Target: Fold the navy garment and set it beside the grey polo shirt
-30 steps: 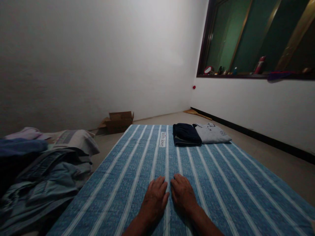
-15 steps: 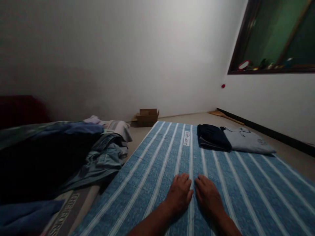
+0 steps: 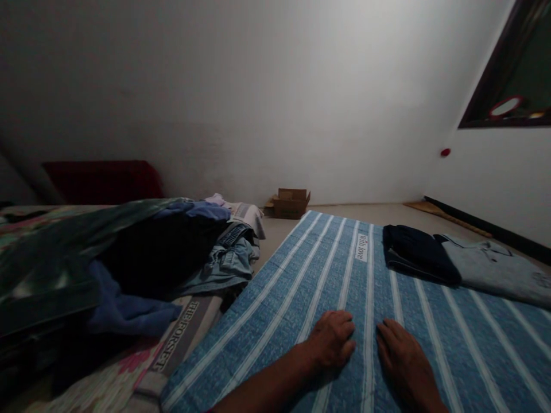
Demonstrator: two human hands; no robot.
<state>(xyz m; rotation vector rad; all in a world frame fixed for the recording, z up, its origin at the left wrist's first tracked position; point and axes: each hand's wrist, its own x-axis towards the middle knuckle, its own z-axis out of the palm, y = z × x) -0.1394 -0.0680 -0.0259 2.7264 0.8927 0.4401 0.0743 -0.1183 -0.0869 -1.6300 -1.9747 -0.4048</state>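
Note:
My left hand [image 3: 330, 342] and my right hand [image 3: 404, 361] lie flat, palms down, side by side on a blue mat with white stripes [image 3: 297, 298] spread on the floor. Neither hand holds anything; the fingers rest loosely apart on the cloth. A white label reading "With love" [image 3: 363, 247] is sewn on the mat ahead of my hands. Farther along the mat lie a folded dark navy garment [image 3: 416, 254] and a folded grey shirt [image 3: 495, 269] next to it.
A heap of unfolded clothes [image 3: 172, 258], blue, dark and denim, lies left of the mat on patterned bedding [image 3: 107, 378]. A small open cardboard box [image 3: 291, 203] stands by the far white wall. A dark red cushion [image 3: 103, 180] sits at the left. A window sill [image 3: 508, 112] is upper right.
The view has swung to the left, bringing the clothes heap and red cushion into sight and pushing the window off to the right. My hands stay flat on the mat, slightly farther apart.

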